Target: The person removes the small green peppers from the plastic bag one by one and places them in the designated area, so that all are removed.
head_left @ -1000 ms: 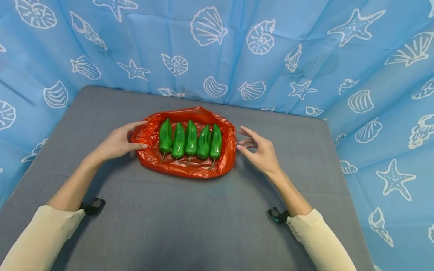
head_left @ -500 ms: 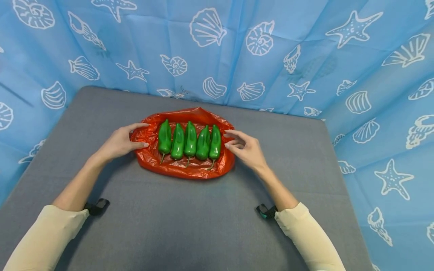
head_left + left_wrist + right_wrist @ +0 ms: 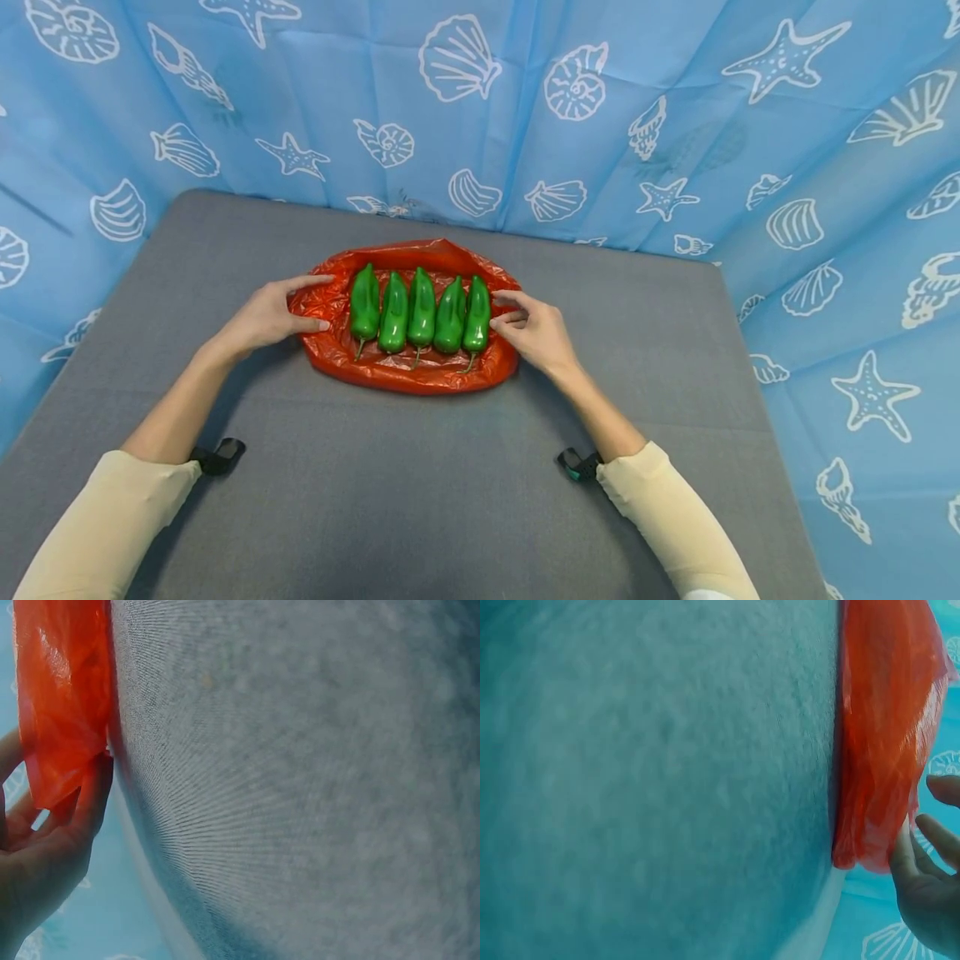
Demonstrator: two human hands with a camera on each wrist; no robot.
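Note:
In the head view a red plastic bag [image 3: 405,385] lies on the table, its rim rolled open around several green peppers [image 3: 422,308] in a row. The left hand [image 3: 262,315] holds the bag's left end, thumb and forefinger spread over the rim. The left wrist view shows that hand [image 3: 56,832] around the end of the bag [image 3: 64,690]. The right hand [image 3: 536,329] reaches over the right rim, its fingertips close beside the rightmost pepper [image 3: 477,312]; contact cannot be told. In the right wrist view its fingers are parted at the bag [image 3: 889,727].
A grey table [image 3: 405,483] bears the bag. Its far and right edges meet a blue curtain [image 3: 517,100] printed with white shells and starfish. Black wrist bands with cameras [image 3: 217,457] sit at both cuffs.
The right hand has moved left, from outside the bag's right end to over its rim by the rightmost pepper. The left hand has stayed at the left end; the peppers have not visibly moved.

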